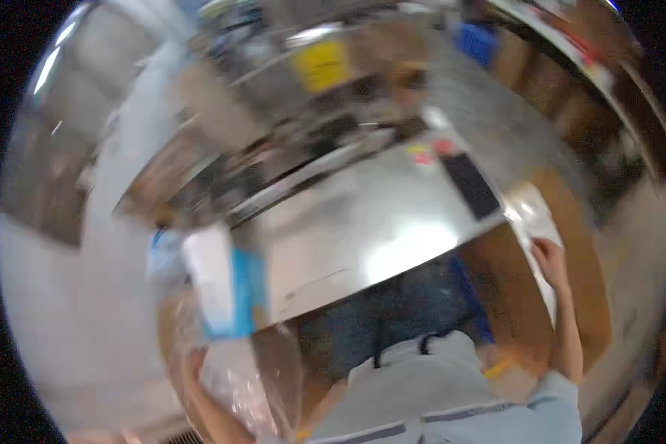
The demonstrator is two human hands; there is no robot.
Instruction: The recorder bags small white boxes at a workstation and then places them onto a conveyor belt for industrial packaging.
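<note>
To the right, my right hand (pixel 549 260) has its fingers bent onto a white plastic bag (pixel 533 214), which lies along an open cardboard box (pixel 588 274). The fingers look closed on the bag's edge, though the picture is blurred. My left hand (pixel 194 362) is at the lower left, next to a clear plastic bag (pixel 237 374). Blur and the plastic hide its fingers. Just beyond it stands a blue and white box (pixel 248 288), at the left end of a shiny pale worktable (pixel 311 244).
A dark flat pad (pixel 470 185) lies at the table's right end, near small red and yellow labels (pixel 425 154). Behind the table is a blurred row of goods, with a yellow sign (pixel 322 66). A blue bin (pixel 475 43) and brown cartons (pixel 547 81) stand at the far right.
</note>
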